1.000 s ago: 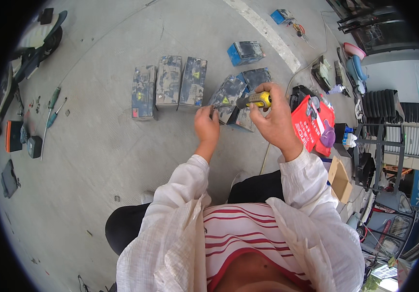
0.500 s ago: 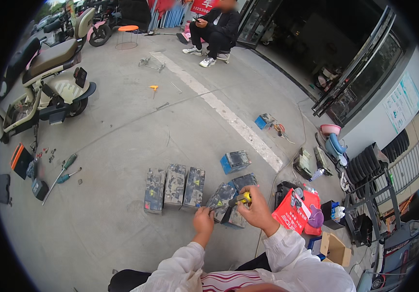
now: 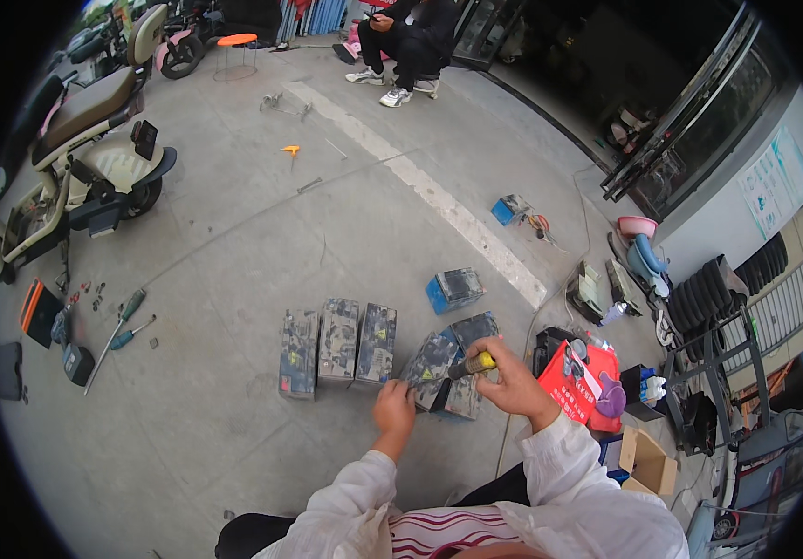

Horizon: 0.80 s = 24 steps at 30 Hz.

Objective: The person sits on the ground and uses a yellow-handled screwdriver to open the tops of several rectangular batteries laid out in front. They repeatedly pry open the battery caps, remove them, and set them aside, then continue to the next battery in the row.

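My right hand [image 3: 511,380] grips a screwdriver [image 3: 473,364] by its yellow and black handle. The shaft points left, low over a dusty dark battery [image 3: 431,359] with a yellow warning mark. At that battery's near left edge, my left hand [image 3: 395,410] has its fingers pressed together close to the screwdriver's tip; what they pinch is hidden. Another battery [image 3: 473,329] stands just behind, and one more [image 3: 463,399] is partly covered by my right hand. Left of these, three scuffed batteries [image 3: 299,354] stand in a row.
Beyond lies a blue-sided battery [image 3: 454,291], with a second one [image 3: 510,209] farther off beside loose wires. A red bag [image 3: 569,396] and an open cardboard box [image 3: 648,463] are at my right. Screwdrivers [image 3: 114,340] and a scooter [image 3: 94,172] are at left. A person [image 3: 406,47] sits far ahead.
The view has shifted slightly. My right hand and the screwdriver have moved a little right and up from the left hand, which stays at the battery's edge.
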Available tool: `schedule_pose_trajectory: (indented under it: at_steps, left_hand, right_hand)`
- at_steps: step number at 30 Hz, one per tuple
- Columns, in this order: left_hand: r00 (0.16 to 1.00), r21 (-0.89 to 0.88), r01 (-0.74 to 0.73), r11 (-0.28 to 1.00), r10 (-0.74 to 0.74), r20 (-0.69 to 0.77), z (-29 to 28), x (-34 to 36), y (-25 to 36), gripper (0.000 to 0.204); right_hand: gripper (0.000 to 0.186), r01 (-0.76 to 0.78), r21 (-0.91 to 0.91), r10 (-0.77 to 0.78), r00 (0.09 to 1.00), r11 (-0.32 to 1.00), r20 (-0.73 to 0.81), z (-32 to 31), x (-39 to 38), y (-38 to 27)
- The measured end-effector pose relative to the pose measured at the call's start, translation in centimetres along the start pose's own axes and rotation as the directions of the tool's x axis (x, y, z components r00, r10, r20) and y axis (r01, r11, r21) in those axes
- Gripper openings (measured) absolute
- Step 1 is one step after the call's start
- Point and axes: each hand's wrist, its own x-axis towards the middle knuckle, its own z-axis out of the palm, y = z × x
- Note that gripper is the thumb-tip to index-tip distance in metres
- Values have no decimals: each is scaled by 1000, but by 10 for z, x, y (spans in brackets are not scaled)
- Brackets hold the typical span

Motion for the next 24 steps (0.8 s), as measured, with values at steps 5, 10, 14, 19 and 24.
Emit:
schedule_pose_trajectory:
  at_steps: [5, 10, 14, 19, 24]
  left_hand:
    - [1000, -14, -12, 1000, 12, -21, -3, 4, 4, 14]
    - [999, -51, -42, 998, 41, -21, -8, 6, 2, 16]
    - [999, -81, -31, 996, 32, 15, -11, 8, 2, 15]
    - [999, -116, -24, 993, 28, 31, -11, 9, -2, 13]
    - [999, -125, -16, 992, 21, 40, -9, 11, -2, 14]
  right_hand:
    - [38, 11, -47, -12, 1000, 999, -7, -2, 3, -4]
    - [39, 75, -78, -72, 996, 994, 47, -7, 5, 0]
    - [40, 71, -43, -68, 995, 997, 69, -8, 5, 0]
    - [40, 77, -53, -72, 994, 996, 85, -9, 4, -2]
    - [39, 24, -81, -19, 998, 996, 56, -8, 3, -7]
